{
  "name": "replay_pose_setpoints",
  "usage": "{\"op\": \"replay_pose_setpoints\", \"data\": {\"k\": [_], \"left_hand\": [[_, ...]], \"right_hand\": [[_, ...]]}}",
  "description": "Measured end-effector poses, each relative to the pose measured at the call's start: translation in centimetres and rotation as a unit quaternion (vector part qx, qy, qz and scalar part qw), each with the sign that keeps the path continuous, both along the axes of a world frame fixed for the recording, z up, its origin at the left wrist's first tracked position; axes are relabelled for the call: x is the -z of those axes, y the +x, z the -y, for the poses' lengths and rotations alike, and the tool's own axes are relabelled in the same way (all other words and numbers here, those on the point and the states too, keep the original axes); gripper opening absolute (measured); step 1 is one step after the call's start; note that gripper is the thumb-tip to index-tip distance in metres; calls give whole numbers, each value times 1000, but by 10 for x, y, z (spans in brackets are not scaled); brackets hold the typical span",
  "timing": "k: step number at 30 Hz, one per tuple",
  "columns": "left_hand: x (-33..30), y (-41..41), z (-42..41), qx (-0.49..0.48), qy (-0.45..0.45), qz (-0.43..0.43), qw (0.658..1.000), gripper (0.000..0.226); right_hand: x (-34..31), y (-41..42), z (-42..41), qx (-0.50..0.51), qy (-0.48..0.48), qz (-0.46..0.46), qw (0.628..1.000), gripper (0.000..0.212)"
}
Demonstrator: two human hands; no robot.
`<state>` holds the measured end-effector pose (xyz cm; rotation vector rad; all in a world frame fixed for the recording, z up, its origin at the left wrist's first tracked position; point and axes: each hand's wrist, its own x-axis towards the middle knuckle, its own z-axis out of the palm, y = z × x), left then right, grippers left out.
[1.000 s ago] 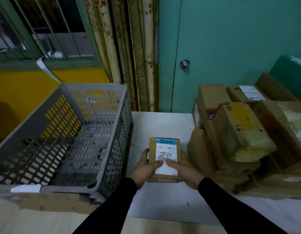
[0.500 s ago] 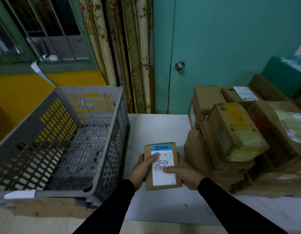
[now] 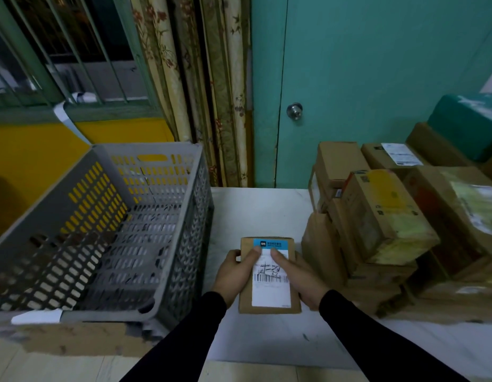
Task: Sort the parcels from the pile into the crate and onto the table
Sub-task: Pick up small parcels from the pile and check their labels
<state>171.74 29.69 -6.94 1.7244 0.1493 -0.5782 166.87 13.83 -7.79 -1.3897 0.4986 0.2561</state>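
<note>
A small flat cardboard parcel (image 3: 269,296) with a blue-topped white label is held over the white table (image 3: 256,210), its label face turned up toward me. My left hand (image 3: 234,274) grips its left edge with the thumb on the label. My right hand (image 3: 302,277) grips its right edge, thumb also on the label. The pile of cardboard parcels (image 3: 382,216) stands to the right on the table. The grey slotted crate (image 3: 184,216) sits to the left and holds nothing.
A teal door with a round knob (image 3: 294,111) is behind the table. Floral curtains (image 3: 211,78) and a barred window (image 3: 60,51) are at the back left. A teal-wrapped package (image 3: 468,122) lies on top of the pile at the far right.
The parcel has been tilted up and drawn closer to me, so more of its label shows. Both thumbs have slid higher on the label.
</note>
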Motion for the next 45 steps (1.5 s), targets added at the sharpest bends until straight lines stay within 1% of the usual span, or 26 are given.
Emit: {"op": "replay_pose_setpoints", "data": {"k": [5,9,12,15,19,23,26,27,29,31,33,34,37,40,45], "left_hand": [[-2,-4,1,11,18,20,1000,37],[-5,-8,1,33,15,12,999,37],[-5,-7,0,35,19,19,999,42],[-7,-9,0,48,19,26,998,39],[-13,-4,-6,72,-21,-8,997,34],[-19,-7,-9,79,-95,-34,992,38],[-16,-6,-4,69,-104,-46,991,53],[-17,-6,-3,65,-102,-55,991,54],[-18,-5,-1,71,-80,-63,992,52],[-19,-7,0,93,-49,-69,992,57],[-21,-7,1,112,-29,-77,990,61],[-20,-7,1,113,-21,-84,990,58],[-18,-5,3,103,5,-95,990,41],[-16,-5,2,102,30,-80,991,41],[-17,-9,9,93,44,-31,994,53]], "right_hand": [[3,-1,-3,10,-20,4,1000,27],[4,-2,1,14,-14,-2,1000,27],[4,-1,2,10,-15,1,1000,30],[4,-3,0,4,-21,-5,1000,28],[8,-9,10,-20,32,3,999,32],[4,-6,10,3,96,-7,995,44],[6,-2,9,21,124,-7,992,57],[7,-1,9,28,138,-5,990,58],[12,1,9,59,166,-3,984,51],[14,2,8,84,153,2,985,51],[15,2,6,63,122,0,991,57],[15,1,5,50,114,-1,992,58],[13,0,7,27,93,7,995,56],[8,0,7,7,67,11,998,55],[6,-3,6,15,36,17,999,52]]}}
